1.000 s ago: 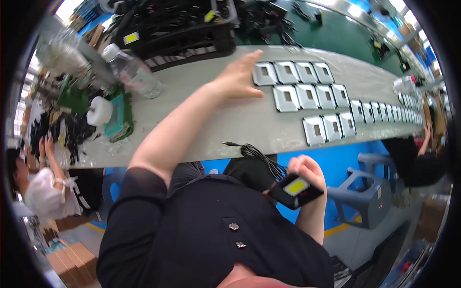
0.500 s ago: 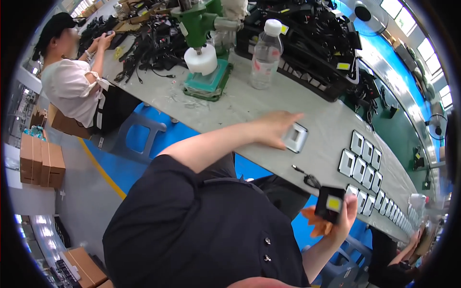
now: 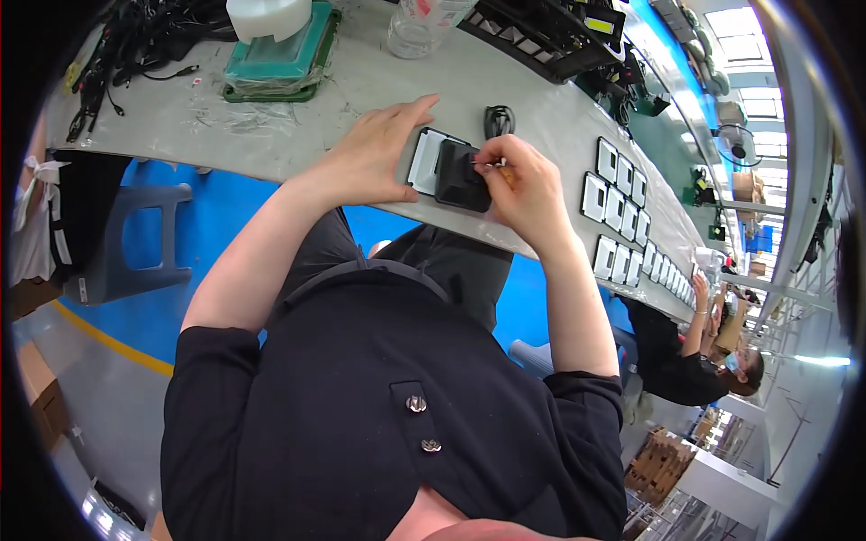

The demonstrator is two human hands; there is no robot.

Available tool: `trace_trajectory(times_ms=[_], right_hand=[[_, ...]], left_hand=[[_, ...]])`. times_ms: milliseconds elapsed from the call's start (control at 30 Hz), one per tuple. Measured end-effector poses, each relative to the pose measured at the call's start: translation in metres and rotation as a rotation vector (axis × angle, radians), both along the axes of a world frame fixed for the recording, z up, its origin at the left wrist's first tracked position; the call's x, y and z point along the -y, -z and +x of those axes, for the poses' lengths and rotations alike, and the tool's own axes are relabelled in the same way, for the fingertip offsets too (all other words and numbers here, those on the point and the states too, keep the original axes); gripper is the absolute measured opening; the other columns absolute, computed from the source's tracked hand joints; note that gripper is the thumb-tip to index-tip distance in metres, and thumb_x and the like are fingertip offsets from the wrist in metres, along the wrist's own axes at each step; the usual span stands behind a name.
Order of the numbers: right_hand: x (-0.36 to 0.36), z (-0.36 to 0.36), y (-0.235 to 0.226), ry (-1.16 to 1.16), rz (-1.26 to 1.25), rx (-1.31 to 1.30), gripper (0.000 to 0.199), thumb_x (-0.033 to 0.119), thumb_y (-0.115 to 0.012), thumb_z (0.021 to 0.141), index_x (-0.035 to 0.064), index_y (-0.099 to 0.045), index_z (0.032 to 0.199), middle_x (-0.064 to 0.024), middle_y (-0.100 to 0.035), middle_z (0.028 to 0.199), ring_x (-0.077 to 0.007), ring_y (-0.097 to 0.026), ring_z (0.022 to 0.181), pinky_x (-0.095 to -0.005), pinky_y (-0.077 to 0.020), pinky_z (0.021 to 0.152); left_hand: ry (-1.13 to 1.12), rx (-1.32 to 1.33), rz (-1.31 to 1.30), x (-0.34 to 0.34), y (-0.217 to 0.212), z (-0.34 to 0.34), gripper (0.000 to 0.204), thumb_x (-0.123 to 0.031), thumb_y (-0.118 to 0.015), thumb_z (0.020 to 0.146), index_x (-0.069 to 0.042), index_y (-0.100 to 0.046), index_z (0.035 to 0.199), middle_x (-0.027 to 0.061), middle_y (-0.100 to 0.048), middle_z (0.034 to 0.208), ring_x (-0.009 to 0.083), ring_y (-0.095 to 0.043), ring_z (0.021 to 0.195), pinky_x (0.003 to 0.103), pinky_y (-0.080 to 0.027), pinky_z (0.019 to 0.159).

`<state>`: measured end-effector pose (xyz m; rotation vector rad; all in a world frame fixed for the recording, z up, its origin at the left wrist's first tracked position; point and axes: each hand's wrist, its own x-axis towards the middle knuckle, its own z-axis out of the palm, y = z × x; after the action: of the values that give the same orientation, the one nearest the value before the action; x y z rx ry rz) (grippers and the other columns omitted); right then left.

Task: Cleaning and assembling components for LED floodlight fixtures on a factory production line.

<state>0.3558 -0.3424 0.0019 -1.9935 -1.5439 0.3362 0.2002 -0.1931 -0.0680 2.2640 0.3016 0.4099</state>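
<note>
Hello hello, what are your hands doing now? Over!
Left hand steadies white frame. Right hand pinches black module onto it. Coiled cable close by, not touching.

Left hand (image 3: 374,153) holds white-framed panel (image 3: 422,162) on bench (image 3: 361,90). Right hand (image 3: 523,185) pinches at black unit (image 3: 460,176) lying on the panel. Panel rows (image 3: 618,194) lie right; cable (image 3: 497,119) just beyond.

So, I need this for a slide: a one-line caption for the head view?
Left hand steadies a white frame while right hand presses a black module onto it at the workbench.
</note>
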Motion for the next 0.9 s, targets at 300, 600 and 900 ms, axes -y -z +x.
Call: trace_trajectory(times_ms=[300, 600, 900], right_hand=[[-0.017, -0.006, 0.017, -0.109, 0.031, 0.176, 0.013, -0.003, -0.057, 0.074, 0.0062, -0.056, 0.083, -0.0081, -0.059, 0.078, -0.0283, -0.06, 0.075, -0.0385, -0.0477, 0.065], [-0.018, -0.01, 0.033, 0.058, 0.111, 0.035, 0.011, -0.001, -0.061, 0.073, 0.0064, -0.059, 0.081, -0.0079, -0.059, 0.076, -0.0266, -0.061, 0.072, -0.0373, -0.049, 0.067], [0.009, 0.0, 0.03, 0.014, -0.057, 0.1, 0.045, 0.019, -0.075, 0.071, 0.0118, -0.063, 0.114, -0.0058, -0.058, 0.116, -0.0269, -0.065, 0.082, -0.0352, -0.0529, 0.072]], left_hand=[[-0.006, 0.053, -0.082, -0.002, 0.004, -0.001, 0.111, -0.011, -0.084, 0.057, -0.013, -0.019, 0.146, 0.0113, -0.051, 0.13, 0.0333, -0.043, 0.123, 0.042, -0.034, 0.106], [0.009, 0.098, -0.032, -0.002, 0.005, 0.0, 0.102, -0.015, -0.084, 0.057, -0.013, -0.029, 0.143, 0.0116, -0.053, 0.127, 0.0324, -0.045, 0.121, 0.042, -0.035, 0.104], [-0.037, 0.022, 0.104, 0.013, 0.01, 0.007, 0.06, -0.02, -0.079, 0.065, -0.011, -0.057, 0.12, 0.0053, -0.055, 0.127, 0.0298, -0.042, 0.129, 0.042, -0.035, 0.105]])
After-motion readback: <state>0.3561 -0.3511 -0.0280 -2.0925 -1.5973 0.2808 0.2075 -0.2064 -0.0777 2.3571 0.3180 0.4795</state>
